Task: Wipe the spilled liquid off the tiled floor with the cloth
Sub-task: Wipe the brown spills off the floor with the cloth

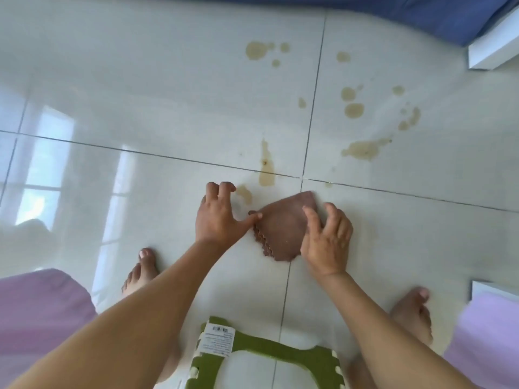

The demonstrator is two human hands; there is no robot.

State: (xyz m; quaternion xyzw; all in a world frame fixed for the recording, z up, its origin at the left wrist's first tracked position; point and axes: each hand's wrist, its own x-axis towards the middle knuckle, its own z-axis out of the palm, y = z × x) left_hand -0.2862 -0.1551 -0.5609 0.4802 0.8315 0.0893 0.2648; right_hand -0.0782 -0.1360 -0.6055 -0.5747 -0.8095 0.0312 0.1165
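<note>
The left hand (222, 217) is spread open over the glossy white tiled floor (140, 108), its fingers curled down toward the tile and its thumb stretched sideways to touch the left corner of the brown folded cloth (283, 228). The right hand (327, 240) lies open and flat on the right side of that cloth, fingers pointing away from the body, pressing it to the floor without gripping it. The cloth has a scalloped edge on its near left side and sits just on the near side of the crossing of the dark grout lines (303, 179). Yellowish-brown spilled liquid (362, 149) lies in scattered puddles and drops beyond the cloth, the nearest patch just beside the left fingertips, the others spread farther off across the far tiles. Two bare feet (140, 272) stand on either side of the arms, and a green and cream low stool (269, 357) shows between them at the bottom edge.
</note>
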